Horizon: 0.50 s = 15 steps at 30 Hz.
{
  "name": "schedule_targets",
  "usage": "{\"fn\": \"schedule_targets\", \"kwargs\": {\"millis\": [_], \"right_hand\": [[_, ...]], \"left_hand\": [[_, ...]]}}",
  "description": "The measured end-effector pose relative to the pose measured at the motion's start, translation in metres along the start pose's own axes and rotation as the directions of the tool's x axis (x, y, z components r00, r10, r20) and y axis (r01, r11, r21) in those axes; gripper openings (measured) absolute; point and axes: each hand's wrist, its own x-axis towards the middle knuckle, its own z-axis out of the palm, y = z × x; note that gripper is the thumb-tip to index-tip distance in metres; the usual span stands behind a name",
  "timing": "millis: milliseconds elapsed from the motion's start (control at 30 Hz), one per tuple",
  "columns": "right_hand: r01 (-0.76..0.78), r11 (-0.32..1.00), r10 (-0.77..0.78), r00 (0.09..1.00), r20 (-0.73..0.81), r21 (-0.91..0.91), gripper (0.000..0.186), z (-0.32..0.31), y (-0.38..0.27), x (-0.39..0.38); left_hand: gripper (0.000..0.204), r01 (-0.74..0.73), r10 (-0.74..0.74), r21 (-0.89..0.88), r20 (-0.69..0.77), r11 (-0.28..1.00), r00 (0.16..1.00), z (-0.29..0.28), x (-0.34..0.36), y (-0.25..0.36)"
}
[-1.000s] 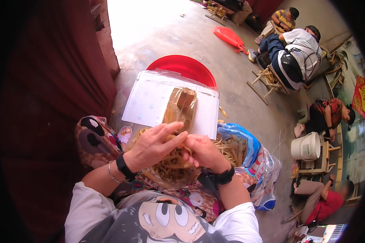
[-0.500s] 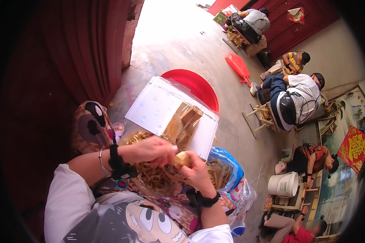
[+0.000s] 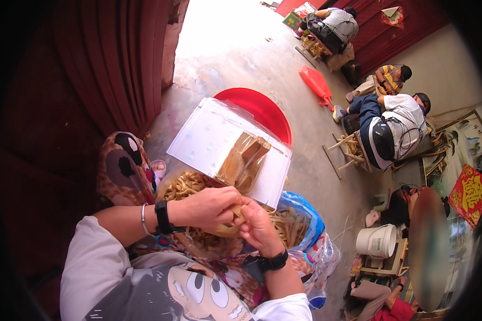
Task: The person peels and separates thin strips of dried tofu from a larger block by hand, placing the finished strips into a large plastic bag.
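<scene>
My left hand (image 3: 209,207) is closed, its fingertips pinching a tan, bendy strip (image 3: 239,215). Against it, my right hand (image 3: 259,224) grips the same strip, so the two hands touch over my lap. Part of the strip is hidden by my fingers. Beneath and behind them lies a heap of similar tan strips (image 3: 183,186) in clear plastic. More strips (image 3: 290,227) fill a blue-edged plastic bag (image 3: 314,224) by my right wrist. Just beyond my hands, brown blocks (image 3: 245,161) in clear wrap rest on a white board (image 3: 195,140).
A red basin (image 3: 265,109) is under the board's far edge. A red dustpan-like thing (image 3: 316,83) lies on the floor. To the right are a white bucket (image 3: 376,242) and several seated people, one beside a stool (image 3: 351,150). A dark red door (image 3: 118,64) stands at left.
My hands have come together; the tan piece, bunched in my right fingers before, is now gripped between both hands. A blurred oval patch now covers part of the person at lower right.
</scene>
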Motion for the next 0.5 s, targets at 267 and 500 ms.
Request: {"fn": "schedule_targets", "kwargs": {"millis": [267, 500], "right_hand": [[0.195, 0.837, -0.268, 0.961, -0.073, -0.512, 0.025, 0.003, 0.014, -0.001], [0.06, 0.995, -0.054, 0.996, 0.077, -0.076, 0.027, -0.017, 0.011, 0.002]], "left_hand": [[0.011, 0.176, -0.159, 0.095, -0.158, 0.98, 0.974, -0.003, 0.001, -0.004], [0.025, 0.013, -0.004, 0.131, -0.068, 0.991, 0.998, -0.01, -0.003, -0.005]]}}
